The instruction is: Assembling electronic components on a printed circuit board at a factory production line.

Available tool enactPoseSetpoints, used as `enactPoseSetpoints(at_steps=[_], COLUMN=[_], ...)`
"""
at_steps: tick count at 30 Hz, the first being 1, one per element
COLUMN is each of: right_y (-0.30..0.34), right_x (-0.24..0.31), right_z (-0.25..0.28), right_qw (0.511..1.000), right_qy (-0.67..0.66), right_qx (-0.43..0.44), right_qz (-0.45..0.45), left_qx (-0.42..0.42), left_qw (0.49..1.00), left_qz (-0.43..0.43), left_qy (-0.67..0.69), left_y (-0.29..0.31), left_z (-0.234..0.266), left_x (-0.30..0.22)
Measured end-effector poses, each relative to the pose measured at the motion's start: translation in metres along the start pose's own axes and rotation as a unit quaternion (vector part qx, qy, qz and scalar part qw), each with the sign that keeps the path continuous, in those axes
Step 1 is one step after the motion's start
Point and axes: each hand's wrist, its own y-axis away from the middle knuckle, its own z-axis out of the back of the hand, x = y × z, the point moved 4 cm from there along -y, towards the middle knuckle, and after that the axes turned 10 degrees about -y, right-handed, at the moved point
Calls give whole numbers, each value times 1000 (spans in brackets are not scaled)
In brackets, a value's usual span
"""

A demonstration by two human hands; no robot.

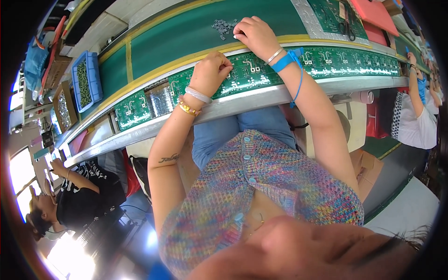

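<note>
Left hand [212, 71]: over boards [255, 74], mid-frame; can't tell my grip.
Right hand [256, 36]: beside dark parts [223, 27], upper centre; grip unclear.
Blue cord [302, 77]: hangs across boards; my reach could snag them.

The green bench [177, 44], striped with yellow tape [129, 63], carries a heap of dark parts [222, 28], a blue bin [95, 77] farther left, and circuit boards [343, 60] lined along its near metal edge [254, 99].

Parts pile [223, 29] behind circuit boards [336, 61], bin [94, 79] at left
</note>
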Motion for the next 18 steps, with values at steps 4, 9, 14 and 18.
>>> enactPoseSetpoints(at_steps=[4, 9, 14, 18], right_y=[1, 1, 2, 3], right_x=[-4, -3, -3, 3], right_z=[2, 6, 7, 15], right_qw=[999, 997, 995, 996], right_qy=[-30, -53, -79, -77], right_qx=[-10, -36, -55, -28], right_qz=[-24, -40, -4, -24], left_qx=[-38, -44, -31, -12], left_qw=[996, 991, 990, 992], left_qz=[-42, -57, -57, -75], left_qy=[-69, -108, -122, -100], left_y=[-2, -1, -2, -5], left_z=[-1, 0, -2, 4], left_x=[-4, -7, -10, -5])
